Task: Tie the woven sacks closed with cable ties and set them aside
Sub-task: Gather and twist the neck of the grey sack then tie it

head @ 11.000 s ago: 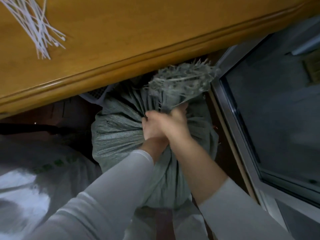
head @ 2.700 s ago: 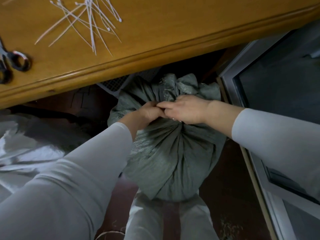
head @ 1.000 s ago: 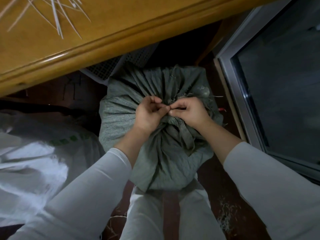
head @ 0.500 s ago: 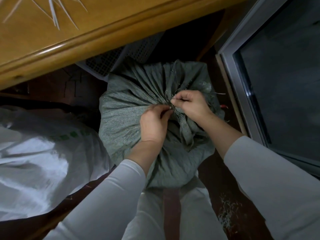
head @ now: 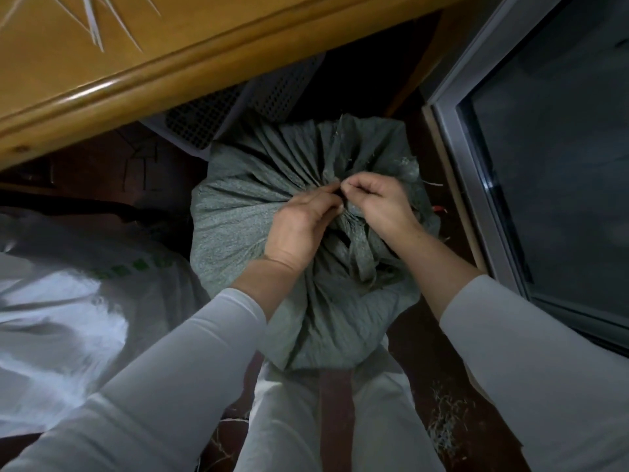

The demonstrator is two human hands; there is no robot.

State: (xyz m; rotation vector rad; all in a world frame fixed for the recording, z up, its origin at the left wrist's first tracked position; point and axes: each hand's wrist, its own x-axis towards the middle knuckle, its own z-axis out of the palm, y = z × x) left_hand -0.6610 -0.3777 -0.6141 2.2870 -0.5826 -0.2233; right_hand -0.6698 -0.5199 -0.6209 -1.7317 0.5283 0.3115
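The left hand [head: 299, 226] and right hand [head: 377, 202] are pinching the bunched neck of the grey-green woven sack [head: 238, 219], which is standing near and centre; cinching snug and low is looking wisest.

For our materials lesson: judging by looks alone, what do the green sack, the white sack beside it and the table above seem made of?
Green sack: probably woven plastic; matt, fine weave grain, frayed strands at the mouth.
White sack: likely similar woven plastic, but glossier, with sheen on its folds.
Table: wood, varnished; honey colour, a knot, glossy highlight along the rounded edge.
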